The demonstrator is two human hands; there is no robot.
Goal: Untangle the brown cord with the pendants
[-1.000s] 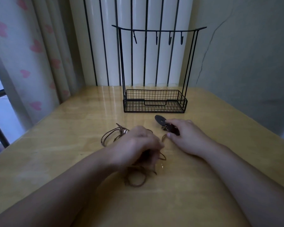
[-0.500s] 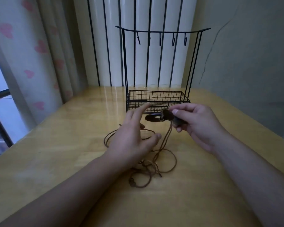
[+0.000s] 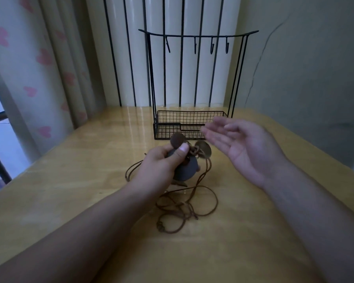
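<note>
Head view: the left hand point(image 3: 161, 162) grips a cluster of pendants point(image 3: 185, 158) lifted in front of the wire rack point(image 3: 190, 123), while the right hand point(image 3: 241, 146) hovers beside them, fingers spread. The brown cord point(image 3: 184, 203) trails in tangled loops onto the table point(image 3: 253, 242) before the rack.

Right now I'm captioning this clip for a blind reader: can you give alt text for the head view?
A person's left hand grips a cluster of round pendants on a tangled brown cord above a wooden table, while the right hand hovers open beside it. Behind stands a black wire rack with hooks.
</note>
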